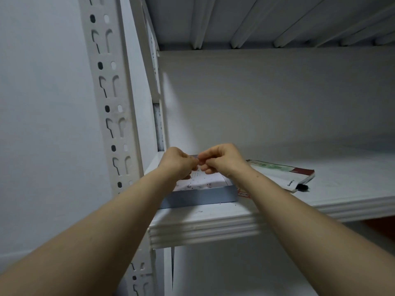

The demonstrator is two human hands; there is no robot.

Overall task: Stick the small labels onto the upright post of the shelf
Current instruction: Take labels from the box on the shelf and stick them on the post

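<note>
Forearms [96, 231] foremost, over shelf [213, 227] edge. Left hand [177, 162] and right hand [223, 160] curled, fingertips [204, 168] pinched together above sheet [203, 181], seemingly on one label, too small to confirm. Peel slowly by a corner; press flat onto post [111, 116], at left, clear of slots [116, 86].

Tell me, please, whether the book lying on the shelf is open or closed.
Closed: the book lies flat on the shelf with its cover on top and its page edges stacked together.

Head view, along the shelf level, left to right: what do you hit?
Upright post → left hand → right hand → booklet. Skipped as overlapping: small label pinched between the hands, tray under them, pen at the booklet's corner.
</note>
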